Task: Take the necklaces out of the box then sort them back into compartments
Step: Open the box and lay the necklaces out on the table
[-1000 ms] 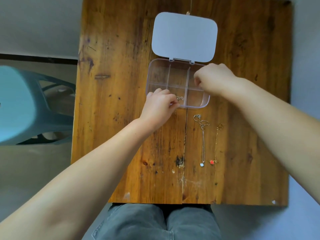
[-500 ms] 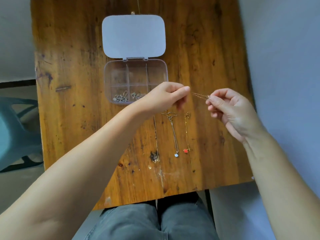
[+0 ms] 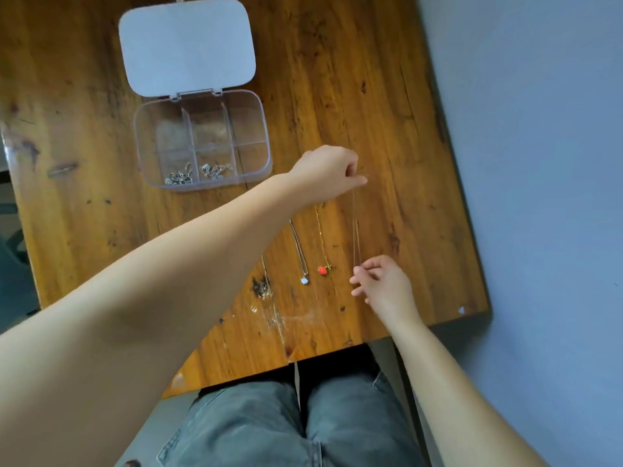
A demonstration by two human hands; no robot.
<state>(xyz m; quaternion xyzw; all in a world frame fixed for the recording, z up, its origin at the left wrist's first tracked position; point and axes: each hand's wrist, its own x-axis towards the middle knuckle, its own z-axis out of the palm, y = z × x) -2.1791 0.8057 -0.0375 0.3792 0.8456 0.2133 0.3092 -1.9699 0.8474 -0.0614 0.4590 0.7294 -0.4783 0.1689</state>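
A thin gold chain necklace is stretched top-to-bottom at centre right, pinched above by the left hand, below by the right hand. Just left, a red-pendant necklace and silver-pendant necklace are laid parallel; the clear plastic compartment box is open upper left.

A thin chain stretched between the left hand and right hand is too fine to show its pendant or clasp. The left forearm covers the upper ends of the silver necklace and the red-pendant necklace. Tangled pieces in the clear box's near compartments cannot be told apart. The wooden table is cut off at the top and left edges.
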